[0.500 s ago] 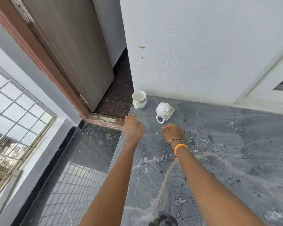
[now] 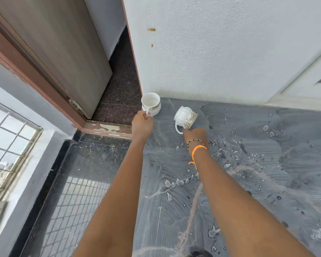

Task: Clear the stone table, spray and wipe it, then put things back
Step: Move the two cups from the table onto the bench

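Note:
The grey stone table is wet, with swirled wipe marks and white droplets. An upright white cup with a gold band stands at the table's far left corner. My left hand is closed on its handle. A second white cup lies on its side a little to the right, mouth facing right. My right hand, with a bead bracelet and an orange thread at the wrist, touches it at the rim beside its handle; the fingers are hidden, so I cannot see whether they grip.
A white wall runs along the table's back edge. A brown door and its frame stand at the left, with a dark floor below the table's left edge. A barred window is at far left.
Both hands have moved forward. The left hand has reached the upright cup and closed on its handle. The right hand has reached the lying cup.

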Demonstrator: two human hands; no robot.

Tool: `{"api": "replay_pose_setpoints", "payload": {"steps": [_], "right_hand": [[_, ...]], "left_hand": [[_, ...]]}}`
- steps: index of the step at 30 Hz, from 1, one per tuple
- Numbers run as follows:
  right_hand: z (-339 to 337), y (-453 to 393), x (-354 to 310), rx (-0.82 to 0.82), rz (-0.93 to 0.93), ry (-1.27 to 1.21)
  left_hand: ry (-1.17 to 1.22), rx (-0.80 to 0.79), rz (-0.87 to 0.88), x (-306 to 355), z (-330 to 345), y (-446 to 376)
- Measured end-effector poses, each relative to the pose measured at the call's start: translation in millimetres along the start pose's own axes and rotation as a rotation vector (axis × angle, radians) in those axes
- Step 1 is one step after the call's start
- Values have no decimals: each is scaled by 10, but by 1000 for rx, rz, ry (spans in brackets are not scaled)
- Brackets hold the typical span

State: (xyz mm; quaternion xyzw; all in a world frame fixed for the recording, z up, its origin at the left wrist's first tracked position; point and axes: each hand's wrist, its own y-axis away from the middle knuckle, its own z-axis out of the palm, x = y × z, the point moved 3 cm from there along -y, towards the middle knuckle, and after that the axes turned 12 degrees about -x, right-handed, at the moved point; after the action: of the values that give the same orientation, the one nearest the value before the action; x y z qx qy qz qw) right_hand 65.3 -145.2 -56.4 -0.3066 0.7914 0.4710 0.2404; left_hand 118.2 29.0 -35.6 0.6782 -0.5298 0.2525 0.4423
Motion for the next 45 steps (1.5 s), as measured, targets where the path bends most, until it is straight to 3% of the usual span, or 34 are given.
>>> {"api": "replay_pose_setpoints", "payload": {"steps": [7, 11, 17, 22, 32, 45], "right_hand": [[-47, 12, 16, -6, -58, -51], [-250, 30, 109, 40, -143, -112], [-804, 243, 497, 41, -194, -202], [-1321, 612, 891, 160, -244, -157], [-2764, 1584, 2246, 488, -293, -129], [-4620, 2734, 4323, 782, -162, -183]], "left_hand": [[-128, -72, 73, -34, 93, 32], [-52, -136, 102, -55, 257, 292], [-63, -177, 155, -18, 646, 894], [-149, -219, 224, 138, 1012, 1365], [-135, -374, 422, 721, 2323, 2843], [-184, -681, 637, 1292, 4408, 4767]]}}
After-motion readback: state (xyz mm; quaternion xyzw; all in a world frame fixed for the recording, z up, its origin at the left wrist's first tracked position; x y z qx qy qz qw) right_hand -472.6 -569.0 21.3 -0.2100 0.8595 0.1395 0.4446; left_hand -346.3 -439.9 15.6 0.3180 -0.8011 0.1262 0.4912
